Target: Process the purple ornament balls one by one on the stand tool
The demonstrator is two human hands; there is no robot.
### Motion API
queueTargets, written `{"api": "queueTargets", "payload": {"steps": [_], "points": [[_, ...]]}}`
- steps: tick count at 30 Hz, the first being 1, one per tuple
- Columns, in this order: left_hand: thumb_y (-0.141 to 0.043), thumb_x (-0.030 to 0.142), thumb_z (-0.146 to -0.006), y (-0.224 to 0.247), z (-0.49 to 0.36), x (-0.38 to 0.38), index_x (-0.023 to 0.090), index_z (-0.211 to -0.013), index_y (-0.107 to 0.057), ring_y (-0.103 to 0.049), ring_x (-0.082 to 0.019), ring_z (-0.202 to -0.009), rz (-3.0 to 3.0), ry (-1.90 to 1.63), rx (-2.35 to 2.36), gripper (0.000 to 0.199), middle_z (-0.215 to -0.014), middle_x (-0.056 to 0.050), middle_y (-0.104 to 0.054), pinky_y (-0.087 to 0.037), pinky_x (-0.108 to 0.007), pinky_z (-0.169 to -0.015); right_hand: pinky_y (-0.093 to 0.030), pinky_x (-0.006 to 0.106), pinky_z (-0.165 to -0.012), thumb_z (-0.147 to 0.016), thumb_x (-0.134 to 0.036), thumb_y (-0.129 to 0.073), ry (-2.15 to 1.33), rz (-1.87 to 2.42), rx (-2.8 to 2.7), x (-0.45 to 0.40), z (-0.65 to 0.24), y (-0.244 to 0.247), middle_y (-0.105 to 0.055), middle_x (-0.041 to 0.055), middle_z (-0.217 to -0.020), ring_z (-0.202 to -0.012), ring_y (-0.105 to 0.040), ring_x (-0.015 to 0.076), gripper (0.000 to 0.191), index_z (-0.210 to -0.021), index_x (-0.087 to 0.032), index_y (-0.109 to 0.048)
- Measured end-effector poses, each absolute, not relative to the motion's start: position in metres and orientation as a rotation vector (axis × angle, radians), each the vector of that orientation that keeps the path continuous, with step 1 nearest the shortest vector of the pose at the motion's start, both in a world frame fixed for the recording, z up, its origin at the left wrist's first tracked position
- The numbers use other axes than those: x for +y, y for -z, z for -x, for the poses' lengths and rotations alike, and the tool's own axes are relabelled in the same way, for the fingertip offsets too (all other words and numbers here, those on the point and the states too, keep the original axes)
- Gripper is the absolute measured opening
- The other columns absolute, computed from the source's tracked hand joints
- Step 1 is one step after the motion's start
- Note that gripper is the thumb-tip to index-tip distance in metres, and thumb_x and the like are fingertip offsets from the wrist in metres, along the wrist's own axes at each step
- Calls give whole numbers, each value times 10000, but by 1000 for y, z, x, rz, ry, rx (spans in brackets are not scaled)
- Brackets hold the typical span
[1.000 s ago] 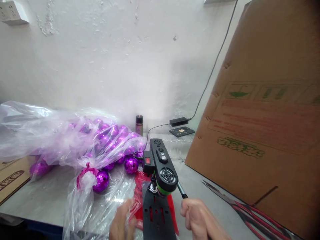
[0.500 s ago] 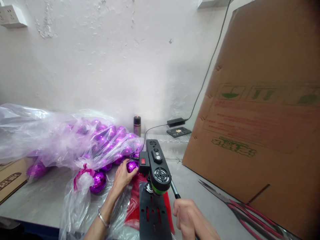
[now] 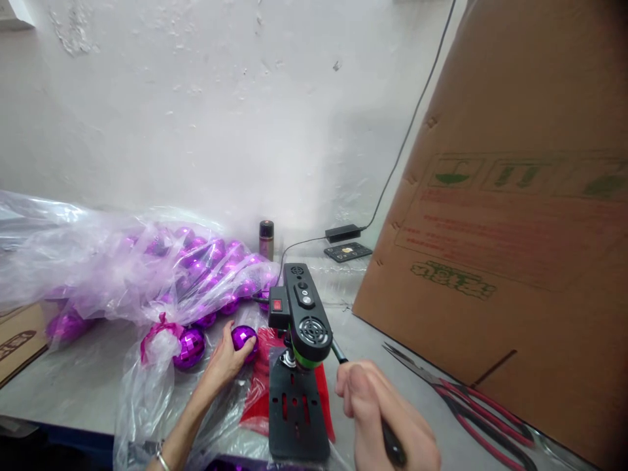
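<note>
My left hand (image 3: 226, 356) is closed around a shiny purple mirror-faceted ball (image 3: 244, 340), just left of a black press-like machine (image 3: 309, 320). The machine has round vents, a red switch and a slotted black base plate (image 3: 298, 418). On its right side a lever (image 3: 392, 445) with a black grip sticks out, and my right hand (image 3: 380, 412) is wrapped round that grip. Red plastic packaging (image 3: 258, 399) lies beneath the base. Another purple ball (image 3: 189, 348) rests on clear plastic left of my left hand.
A clear plastic bag (image 3: 122, 268) full of purple balls covers the left of the table. Scissors with red-and-black handles (image 3: 456, 392) lie at right before a large cardboard box (image 3: 490, 216). At the wall are a small bottle (image 3: 266, 241), a power adapter (image 3: 343, 233) and a dark flat device (image 3: 348, 252).
My left hand has drawn the ball slightly left and down, away from the machine. The right hand still grips the lever, more of whose black grip shows. The view has shifted a little.
</note>
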State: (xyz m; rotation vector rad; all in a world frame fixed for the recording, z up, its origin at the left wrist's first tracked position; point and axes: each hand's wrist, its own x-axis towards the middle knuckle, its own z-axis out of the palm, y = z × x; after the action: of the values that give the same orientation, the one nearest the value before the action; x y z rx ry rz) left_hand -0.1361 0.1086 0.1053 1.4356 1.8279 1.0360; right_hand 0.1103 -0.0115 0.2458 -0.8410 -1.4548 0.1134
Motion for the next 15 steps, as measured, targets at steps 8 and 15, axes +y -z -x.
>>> {"api": "queueTargets", "payload": {"steps": [8, 15], "points": [[-676, 873, -817, -123, 125, 83, 143, -1508, -651, -747, -557, -1476, -1238, -1120, 1782, 1005, -1521, -317, -806, -540, -703, -1297, -467, 198, -600, -1170, -18, -520, -46, 797, -1592, -4, -124, -254, -504, -73, -744, -609, -539, 78, 366, -913, -275, -470], [-996, 771, -818, -113, 75, 35, 244, -1493, -725, -865, -421, -1320, -642, -1313, 995, 898, -1435, -179, -883, -692, -533, -1153, -448, 210, -593, -1170, -24, -514, -75, 818, -1575, -6, -123, -256, -517, -72, -738, -609, -540, 80, 373, -895, -271, -459]]}}
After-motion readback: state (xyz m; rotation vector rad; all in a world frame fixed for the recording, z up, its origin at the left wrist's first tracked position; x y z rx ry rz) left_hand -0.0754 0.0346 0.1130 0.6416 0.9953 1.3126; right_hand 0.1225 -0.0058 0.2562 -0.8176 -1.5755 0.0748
